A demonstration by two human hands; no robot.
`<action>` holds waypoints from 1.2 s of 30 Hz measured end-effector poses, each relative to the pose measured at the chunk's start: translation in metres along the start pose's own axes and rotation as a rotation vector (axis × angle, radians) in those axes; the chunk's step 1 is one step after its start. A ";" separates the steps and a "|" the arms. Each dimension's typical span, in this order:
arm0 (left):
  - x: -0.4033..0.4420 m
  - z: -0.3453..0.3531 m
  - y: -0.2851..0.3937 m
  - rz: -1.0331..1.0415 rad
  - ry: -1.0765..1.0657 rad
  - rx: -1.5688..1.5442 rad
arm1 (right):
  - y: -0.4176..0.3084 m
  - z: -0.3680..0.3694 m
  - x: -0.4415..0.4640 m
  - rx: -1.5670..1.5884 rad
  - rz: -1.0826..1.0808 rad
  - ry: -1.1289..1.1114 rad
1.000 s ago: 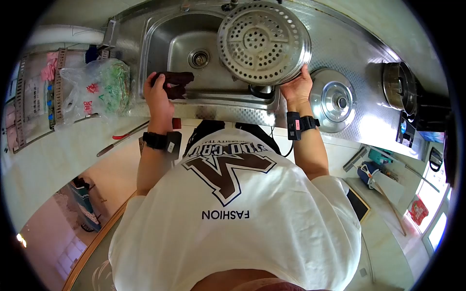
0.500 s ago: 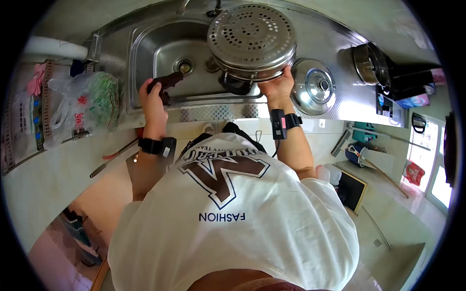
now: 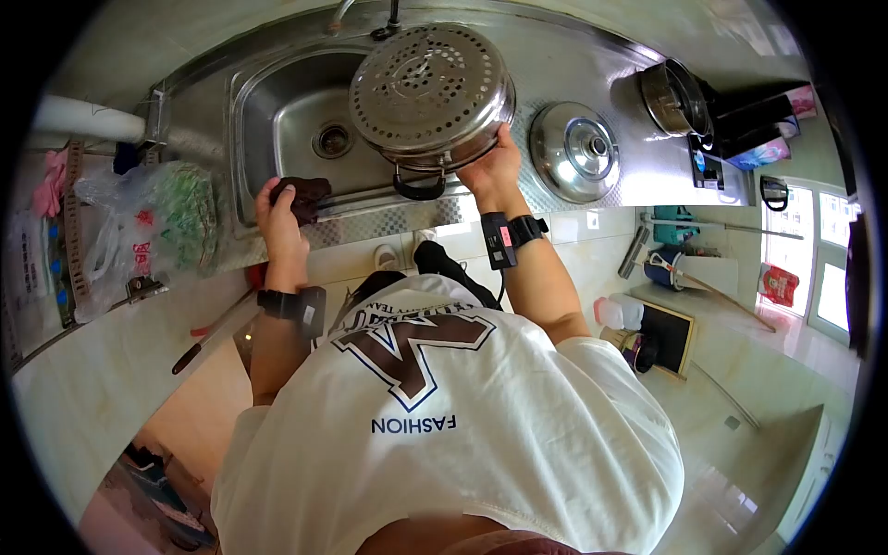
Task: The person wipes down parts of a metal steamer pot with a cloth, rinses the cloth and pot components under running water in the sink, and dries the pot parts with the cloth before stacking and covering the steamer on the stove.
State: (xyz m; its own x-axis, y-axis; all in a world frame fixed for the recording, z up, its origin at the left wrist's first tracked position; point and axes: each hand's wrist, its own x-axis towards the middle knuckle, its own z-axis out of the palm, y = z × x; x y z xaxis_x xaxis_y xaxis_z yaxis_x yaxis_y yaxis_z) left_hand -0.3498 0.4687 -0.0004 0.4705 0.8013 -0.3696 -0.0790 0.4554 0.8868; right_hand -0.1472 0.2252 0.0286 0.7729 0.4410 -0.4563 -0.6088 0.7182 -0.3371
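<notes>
A round metal steamer tier with a perforated face turned up covers the right part of the sink. A black side handle sticks out from its near side. My right hand grips its lower right edge, fingers partly hidden beneath it. At the sink's front left, my left hand is closed on a bunched dark maroon cloth, apart from the steamer. Below them, the steel sink basin shows its drain.
A domed metal lid lies on the counter right of the sink. Farther right stands a metal pot. The faucet is behind the sink. A plastic bag with greens sits at left, near a knife.
The steamer has moved left over the sink and nearer to me, with my right hand still on it. My left hand has drawn the cloth back toward the sink's front edge.
</notes>
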 end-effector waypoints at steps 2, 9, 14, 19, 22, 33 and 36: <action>0.001 0.004 0.001 0.038 0.004 0.031 | 0.004 -0.007 0.008 0.002 -0.016 0.012; -0.008 0.015 0.009 0.003 -0.069 0.021 | 0.011 0.002 0.005 -0.033 -0.026 0.172; -0.004 0.010 0.002 0.021 -0.118 0.091 | 0.004 0.008 -0.003 -0.083 -0.002 0.117; -0.011 0.012 0.001 -0.014 -0.087 0.116 | -0.037 0.038 -0.032 -0.290 -0.080 -0.079; -0.014 0.015 0.003 -0.039 -0.033 0.102 | -0.098 0.064 -0.059 -0.564 -0.262 -0.087; -0.037 0.071 -0.032 0.100 0.072 0.101 | -0.407 0.033 -0.066 -1.773 -0.916 0.080; -0.059 0.102 -0.058 0.187 0.136 0.122 | -0.493 0.003 -0.054 -2.125 -1.126 0.294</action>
State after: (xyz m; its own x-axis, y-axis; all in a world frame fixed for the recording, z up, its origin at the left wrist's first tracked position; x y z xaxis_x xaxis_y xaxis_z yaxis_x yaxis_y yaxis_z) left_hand -0.2831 0.3560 -0.0017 0.3347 0.9157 -0.2225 -0.0435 0.2508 0.9670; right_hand 0.1120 -0.1511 0.2222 0.8737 0.2506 0.4170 0.4139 -0.8333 -0.3665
